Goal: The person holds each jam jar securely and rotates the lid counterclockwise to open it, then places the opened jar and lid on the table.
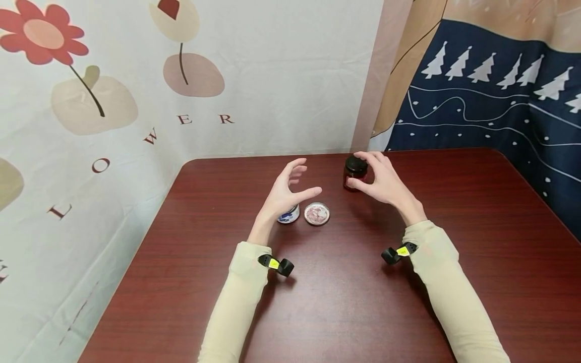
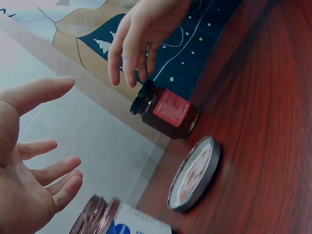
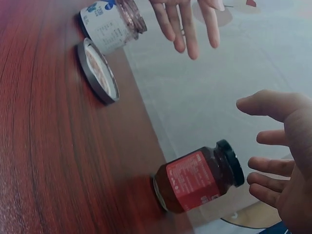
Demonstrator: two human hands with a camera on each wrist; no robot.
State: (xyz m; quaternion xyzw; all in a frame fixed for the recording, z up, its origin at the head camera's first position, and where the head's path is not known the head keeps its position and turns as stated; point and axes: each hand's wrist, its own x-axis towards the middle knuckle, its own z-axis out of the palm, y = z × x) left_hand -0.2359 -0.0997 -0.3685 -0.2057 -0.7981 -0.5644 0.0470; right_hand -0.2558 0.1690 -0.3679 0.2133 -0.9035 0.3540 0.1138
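Observation:
A dark glass jar with a red label point(image 3: 192, 181) stands upright near the table's back edge, its black lid point(image 3: 231, 163) on. My right hand point(image 1: 381, 180) hovers beside its top with fingers and thumb spread; in the right wrist view a gap shows between fingertips and lid. An uncapped jar with a white and blue label point(image 3: 105, 24) stands to the left, partly hidden in the head view by my left hand point(image 1: 282, 195). That hand is held above it, fingers loosely bent and holding nothing. The removed lid point(image 1: 316, 214), smeared inside, lies face up next to this jar.
The reddish-brown wooden table point(image 1: 327, 302) ends at a white printed cloth point(image 1: 281, 101) behind and to the left. A dark blue cloth with white trees point(image 1: 490, 101) hangs at the back right. Each sleeve cuff carries a small black camera.

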